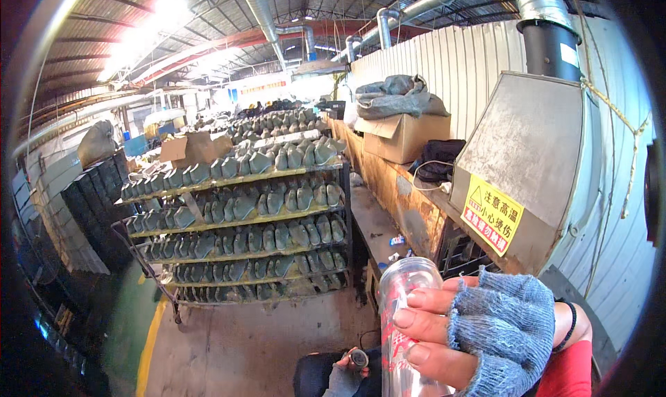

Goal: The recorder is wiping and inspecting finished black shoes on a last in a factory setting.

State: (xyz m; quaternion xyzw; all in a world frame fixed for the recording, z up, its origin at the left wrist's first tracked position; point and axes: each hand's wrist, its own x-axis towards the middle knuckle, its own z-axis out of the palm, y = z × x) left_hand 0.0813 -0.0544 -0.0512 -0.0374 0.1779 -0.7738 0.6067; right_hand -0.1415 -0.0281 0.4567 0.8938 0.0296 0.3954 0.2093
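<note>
Close in at the lower right, my right hand [479, 331] wears a blue-grey fingerless knit glove, its fingers wrapped round a clear bottle [399, 328] with red markings. The bottle stands roughly upright, tilted a little, and its top end faces up; part of its side is behind my fingers. Lower down, near my dark-clothed lap, my left hand [343, 377] in a grey glove pinches a small round bottle cap [359, 359] with a dark centre. Cap and bottle are apart.
A wheeled rack [236, 217] with several shelves of grey, shoe-shaped pieces stands ahead. To the right runs a rusty bench [395, 196] bearing a cardboard box [409, 137] with a grey sack on it. A metal hood [517, 147] with a warning sign is nearby. A yellow line [149, 348] marks the floor.
</note>
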